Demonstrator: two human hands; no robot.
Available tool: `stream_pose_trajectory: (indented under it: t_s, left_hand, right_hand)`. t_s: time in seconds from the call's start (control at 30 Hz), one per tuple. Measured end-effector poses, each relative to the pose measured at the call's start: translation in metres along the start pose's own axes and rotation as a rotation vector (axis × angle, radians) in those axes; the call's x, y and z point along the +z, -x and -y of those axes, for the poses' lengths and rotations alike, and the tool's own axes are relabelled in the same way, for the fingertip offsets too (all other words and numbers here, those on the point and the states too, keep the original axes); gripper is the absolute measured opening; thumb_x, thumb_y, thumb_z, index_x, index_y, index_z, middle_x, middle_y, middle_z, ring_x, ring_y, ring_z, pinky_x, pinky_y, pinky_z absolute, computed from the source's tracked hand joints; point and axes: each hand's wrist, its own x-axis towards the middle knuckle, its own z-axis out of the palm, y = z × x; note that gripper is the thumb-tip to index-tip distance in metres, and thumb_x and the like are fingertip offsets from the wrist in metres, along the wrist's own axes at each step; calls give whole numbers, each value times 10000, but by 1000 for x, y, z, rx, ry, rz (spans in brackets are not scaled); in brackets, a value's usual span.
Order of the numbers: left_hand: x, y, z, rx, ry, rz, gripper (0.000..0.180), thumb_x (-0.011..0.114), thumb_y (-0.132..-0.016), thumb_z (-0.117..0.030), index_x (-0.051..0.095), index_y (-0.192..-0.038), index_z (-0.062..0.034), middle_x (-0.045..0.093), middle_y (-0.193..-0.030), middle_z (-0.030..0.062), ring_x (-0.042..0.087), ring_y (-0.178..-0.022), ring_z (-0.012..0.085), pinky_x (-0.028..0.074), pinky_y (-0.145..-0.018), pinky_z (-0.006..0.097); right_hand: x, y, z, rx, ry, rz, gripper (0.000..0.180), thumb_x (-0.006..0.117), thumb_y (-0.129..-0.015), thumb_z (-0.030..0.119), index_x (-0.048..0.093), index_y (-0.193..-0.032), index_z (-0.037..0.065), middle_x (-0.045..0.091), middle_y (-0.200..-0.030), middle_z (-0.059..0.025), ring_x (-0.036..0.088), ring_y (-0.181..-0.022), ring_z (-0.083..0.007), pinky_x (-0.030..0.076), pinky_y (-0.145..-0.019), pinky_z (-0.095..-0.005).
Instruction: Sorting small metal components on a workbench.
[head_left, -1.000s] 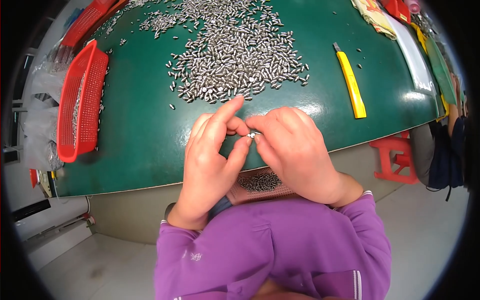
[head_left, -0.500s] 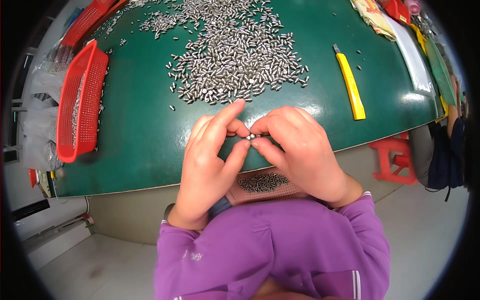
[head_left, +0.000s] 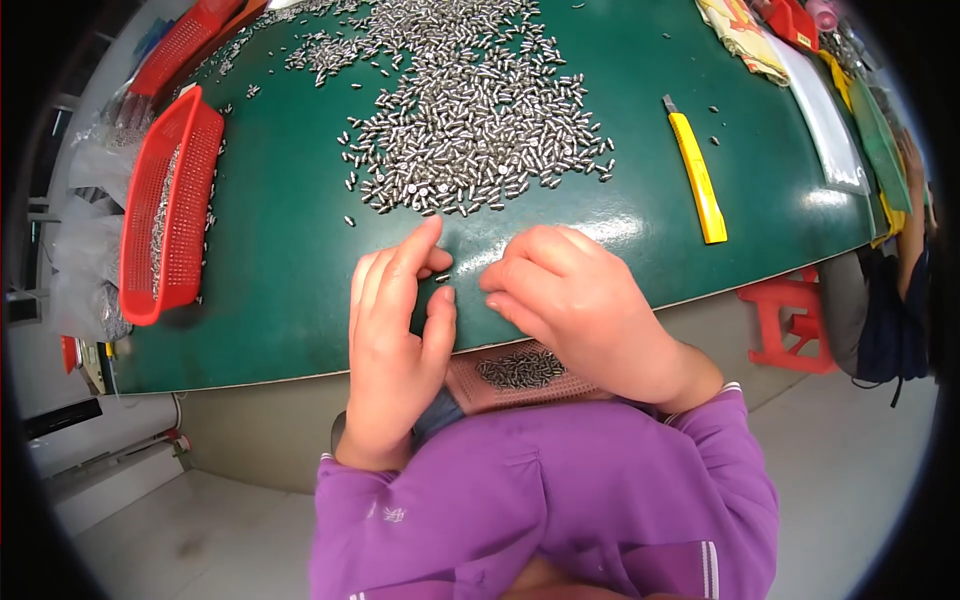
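Note:
My left hand rests on the green table near its front edge. A small silver metal piece sits pinched between its thumb and fingertips. My right hand lies just to the right, a small gap away. Its fingers are curled toward the left hand and nothing shows in them. Just beyond both hands spreads a big loose pile of the same metal pieces. A pink perforated tray with more pieces lies in my lap under the wrists.
A red mesh basket with metal pieces stands at the table's left edge. A yellow utility knife lies on the right. Cloths and bags sit at the far right. A red stool and another person are beside the table.
My hands were pressed together fingertip to fingertip on one small piece. They have drawn apart, and the piece stays at the left hand's fingertips.

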Motion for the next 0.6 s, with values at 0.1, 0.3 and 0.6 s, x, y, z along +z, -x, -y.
stream_pose_trajectory:
  t_s: [0.1,0.3,0.6]
  left_hand:
    - [1,-1,1,-13,43,4,552,635,-837,121,581,-1366,-27,654,-1017,102,604,-912,263,508,-853,388]
    - [18,-22,-4,-35,-50,-42,595,613,-859,97,510,-1435,-9,627,-1137,166,596,-1025,330,488,-941,428]
    - [21,-24,-6,-6,95,10,591,613,-850,127,540,-1418,-17,646,-1046,133,600,-1010,296,499,-907,406]
  right_hand:
    - [-10,7,7,-11,-11,77,198,740,-809,62,627,-972,48,539,-903,-106,591,-875,-316,502,-773,-427]
    - [-21,-1,4,10,-75,54,263,691,-856,42,645,-1114,13,603,-1042,-149,598,-961,-355,503,-821,-443]
    - [-4,-19,-10,108,140,-91,197,717,-833,38,674,-1025,45,622,-980,-112,623,-912,-336,513,-795,-441]
